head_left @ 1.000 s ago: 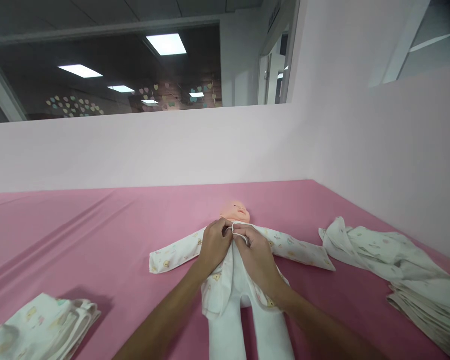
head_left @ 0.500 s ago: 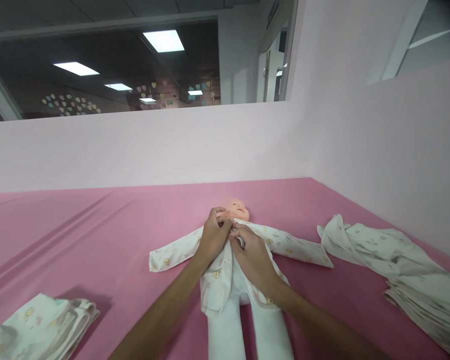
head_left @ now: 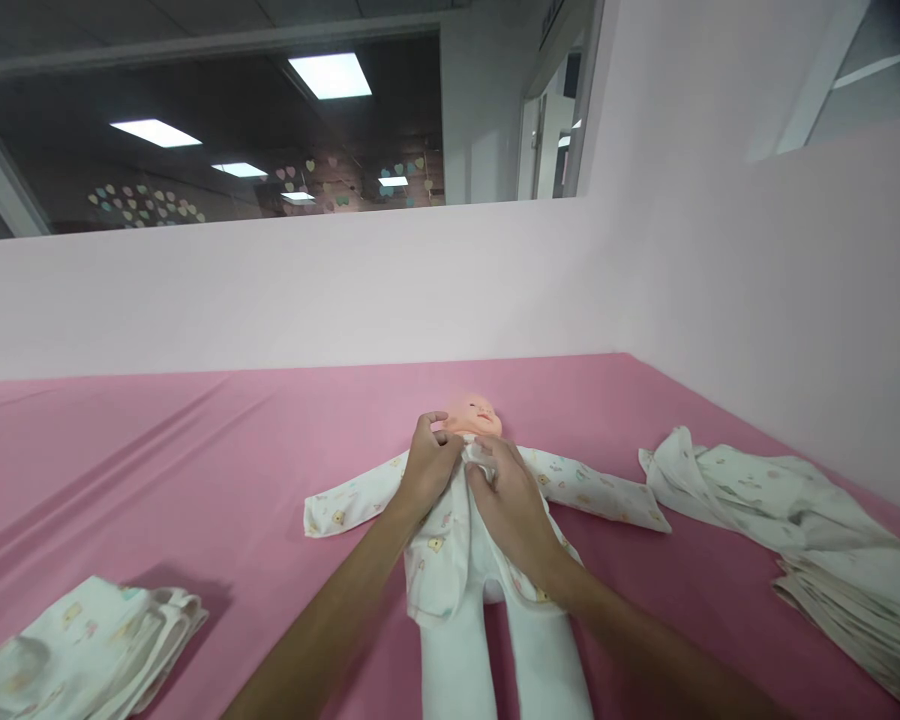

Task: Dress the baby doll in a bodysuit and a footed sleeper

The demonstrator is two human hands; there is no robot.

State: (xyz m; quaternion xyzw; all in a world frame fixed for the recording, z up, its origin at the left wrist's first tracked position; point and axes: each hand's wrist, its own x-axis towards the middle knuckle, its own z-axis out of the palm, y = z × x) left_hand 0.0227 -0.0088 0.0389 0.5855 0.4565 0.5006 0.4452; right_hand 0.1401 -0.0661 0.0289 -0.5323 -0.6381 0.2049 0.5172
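A baby doll (head_left: 474,414) lies on its back on the pink table cover (head_left: 195,450), head away from me. It wears a white printed jacket (head_left: 352,500) with sleeves spread to both sides, and white trousers (head_left: 450,650). My left hand (head_left: 427,470) and my right hand (head_left: 510,505) sit together on the doll's chest just below the chin. The fingers of both pinch the jacket's front edges at the neckline.
A folded bundle of printed baby clothes (head_left: 82,645) lies at the near left. A loose garment (head_left: 735,485) and a stack of folded ones (head_left: 855,600) lie at the right, by the pale pink partition wall (head_left: 795,330).
Both hands have crept up from the chest to the neckline. The white tie loop seen a second ago between my fingers no longer shows.
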